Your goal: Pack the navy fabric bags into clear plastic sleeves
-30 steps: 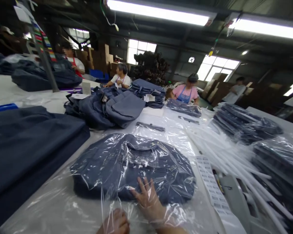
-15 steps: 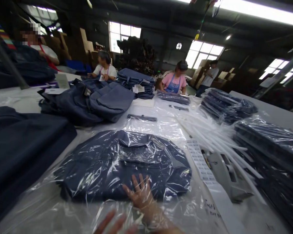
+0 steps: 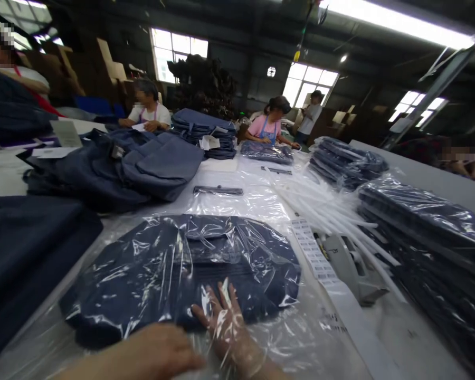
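A dark navy fabric bag [image 3: 142, 285] lies flat in front of me inside a clear plastic bag [image 3: 296, 338] with shiny creases. My right hand [image 3: 225, 322] is under the clear film, its fingers spread flat against the near edge of the navy bag. Closer to me, at the bottom of the view, my left hand [image 3: 158, 348] is over the loose plastic at the near side. It is smeared by motion, and its fingers cannot be made out clearly.
Unwrapped navy bags [image 3: 154, 163] lie at the left and back. Plastic-wrapped stacks [image 3: 427, 216] stand at the right. Beside the work are white strips [image 3: 320, 200], a label sheet [image 3: 311, 248] and a grey tape dispenser [image 3: 352, 269]. Several co-workers [image 3: 269, 126] are across the table.
My left hand has come further into view and shifted left and up over the plastic. My right hand stays spread under the film. The whole view has turned slightly right.
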{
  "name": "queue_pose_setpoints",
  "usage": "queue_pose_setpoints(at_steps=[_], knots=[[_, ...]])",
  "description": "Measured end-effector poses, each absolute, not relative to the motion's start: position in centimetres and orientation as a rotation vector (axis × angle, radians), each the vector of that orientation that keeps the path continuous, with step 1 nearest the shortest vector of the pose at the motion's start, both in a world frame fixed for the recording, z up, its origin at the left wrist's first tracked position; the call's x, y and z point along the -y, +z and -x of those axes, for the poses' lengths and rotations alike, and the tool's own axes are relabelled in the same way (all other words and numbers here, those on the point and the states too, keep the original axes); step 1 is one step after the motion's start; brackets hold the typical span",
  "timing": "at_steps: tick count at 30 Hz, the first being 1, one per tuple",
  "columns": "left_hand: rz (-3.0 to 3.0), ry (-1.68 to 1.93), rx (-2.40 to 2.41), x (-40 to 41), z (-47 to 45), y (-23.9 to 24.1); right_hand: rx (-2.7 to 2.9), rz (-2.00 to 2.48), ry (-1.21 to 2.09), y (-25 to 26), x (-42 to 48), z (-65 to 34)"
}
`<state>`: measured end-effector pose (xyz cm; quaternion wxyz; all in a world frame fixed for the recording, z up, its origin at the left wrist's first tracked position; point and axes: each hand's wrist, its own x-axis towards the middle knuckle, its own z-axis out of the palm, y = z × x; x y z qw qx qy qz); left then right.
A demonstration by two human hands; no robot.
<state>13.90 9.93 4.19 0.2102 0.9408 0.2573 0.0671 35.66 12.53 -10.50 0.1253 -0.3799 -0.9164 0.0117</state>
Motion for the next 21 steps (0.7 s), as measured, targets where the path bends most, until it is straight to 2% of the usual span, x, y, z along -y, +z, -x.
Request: queue_pose_setpoints(at_steps=[3, 6, 9, 12, 16, 18, 21], knots=[[-2.473, 0.534, -0.965, -15.3, -16.4, 5.6, 2.672, 1.130, 0.026, -10.1, -12.7, -34.8], [-2.575, 0.548, -1.075, -17.5, -19.0, -0.4, 2.669, 1.136, 0.024, -10.6, -12.8, -35.0], [-2.934, 0.447, -0.870, -16.7, -20.1, -7.6, 2.536, 1.213, -0.035, -12.2, -9.5, -39.5], [-3.137, 0.486, -0.671, -15.9, -20.0, -10.1, 2.038, 1.568, -0.177, -13.4, -1.5, -47.4], [-3.228, 0.453, -0.534, -16.1, -20.0, -8.7, 1.056, 2.008, -0.428, -12.3, 6.2, -56.3], [-3.252, 0.426, -0.517, -16.2, -20.2, -8.3, 0.817, 2.033, -0.324, -11.1, 5.3, -58.1], [-3.275, 0.398, -0.510, -16.2, -20.3, -8.5, 0.849, 1.999, 0.191, -9.0, 0.8, -58.5]])
